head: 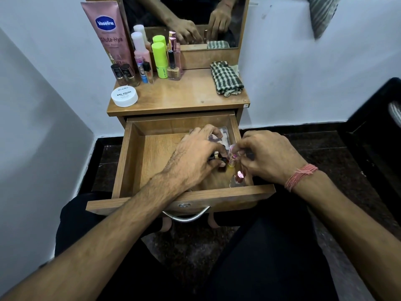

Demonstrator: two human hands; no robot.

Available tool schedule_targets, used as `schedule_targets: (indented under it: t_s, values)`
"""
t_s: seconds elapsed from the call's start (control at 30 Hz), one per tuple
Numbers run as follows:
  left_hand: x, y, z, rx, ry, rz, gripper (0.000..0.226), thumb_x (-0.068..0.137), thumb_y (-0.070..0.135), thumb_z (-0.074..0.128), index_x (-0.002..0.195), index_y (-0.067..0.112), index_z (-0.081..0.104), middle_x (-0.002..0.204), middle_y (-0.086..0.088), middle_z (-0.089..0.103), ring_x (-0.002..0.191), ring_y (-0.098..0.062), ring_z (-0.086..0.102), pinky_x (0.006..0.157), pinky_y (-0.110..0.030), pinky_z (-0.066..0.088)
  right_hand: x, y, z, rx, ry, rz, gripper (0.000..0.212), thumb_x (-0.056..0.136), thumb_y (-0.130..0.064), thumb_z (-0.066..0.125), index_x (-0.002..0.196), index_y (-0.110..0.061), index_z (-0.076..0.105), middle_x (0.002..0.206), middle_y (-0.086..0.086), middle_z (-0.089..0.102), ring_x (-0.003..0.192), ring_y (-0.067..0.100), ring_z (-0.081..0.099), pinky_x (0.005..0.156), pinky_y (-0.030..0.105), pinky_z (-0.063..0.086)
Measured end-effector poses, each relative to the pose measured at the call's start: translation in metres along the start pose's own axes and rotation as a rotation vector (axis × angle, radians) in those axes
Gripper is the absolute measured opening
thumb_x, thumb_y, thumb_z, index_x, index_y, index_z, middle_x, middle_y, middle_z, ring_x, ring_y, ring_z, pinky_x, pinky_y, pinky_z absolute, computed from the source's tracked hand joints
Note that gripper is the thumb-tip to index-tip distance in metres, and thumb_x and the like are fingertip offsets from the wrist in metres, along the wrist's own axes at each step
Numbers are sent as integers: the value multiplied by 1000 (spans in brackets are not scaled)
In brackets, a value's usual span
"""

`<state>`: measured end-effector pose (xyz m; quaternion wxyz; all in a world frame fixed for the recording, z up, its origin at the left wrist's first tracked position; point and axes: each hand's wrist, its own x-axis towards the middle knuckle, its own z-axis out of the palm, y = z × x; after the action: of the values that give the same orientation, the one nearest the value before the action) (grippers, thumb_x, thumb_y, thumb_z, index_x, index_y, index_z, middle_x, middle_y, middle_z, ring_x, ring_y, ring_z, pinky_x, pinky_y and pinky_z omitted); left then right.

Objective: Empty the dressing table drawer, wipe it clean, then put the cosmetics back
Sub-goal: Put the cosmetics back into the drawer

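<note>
Now we have both hands in the drawer, at its right side. Our right hand pinches an upright small pink bottle in its fingers; our left hand curls over dark little bottles, mostly hidden, just left of it.

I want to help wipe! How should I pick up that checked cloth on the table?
Pinch the checked cloth at its thick folded middle, coming straight down from above. It lies flat in a soft heap on the tabletop, nothing beside it, so fingers can gather folds anywhere.
</note>
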<state>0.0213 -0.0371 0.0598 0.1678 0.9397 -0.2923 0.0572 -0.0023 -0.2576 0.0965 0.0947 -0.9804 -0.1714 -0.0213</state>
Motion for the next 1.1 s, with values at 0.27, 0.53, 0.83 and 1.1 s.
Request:
schedule_targets:
  t_s: [0.27,0.53,0.83,1.1]
  values:
    - [-3,-4,-5,-98,42,9,37,85,48,92,119,37,81,144,10,51,121,-14,53,99,-44,53,11,-2,-6,103,73,-35,19,92,-39,74,111,-39,76,92,-21,68,87,6,63,72,33,51]
    - [46,-56,-83,-49,396,-140,26,100,43,73,120,28,79,121,6,63,112,-11,60,92,-37,57,100,-26,-39,276,321,-97,30,96,-37,73,126,-32,73,103,-17,73,86,3,59,84,35,56]
    - [125,-115,-127,145,394,-346,34,103,29,68,135,28,76,124,-2,69,110,-35,72,95,-51,64,223,-47,-62,263,297,-51,64,93,-26,60,155,-36,51,135,2,63,125,28,62,102,46,54]
    - [130,-123,-118,182,408,-306,26,106,34,69,131,26,72,129,1,70,113,-34,71,90,-49,62,267,-45,-38,175,282,-65,66,88,-21,75,147,-36,48,136,-1,61,120,32,65,97,51,56]
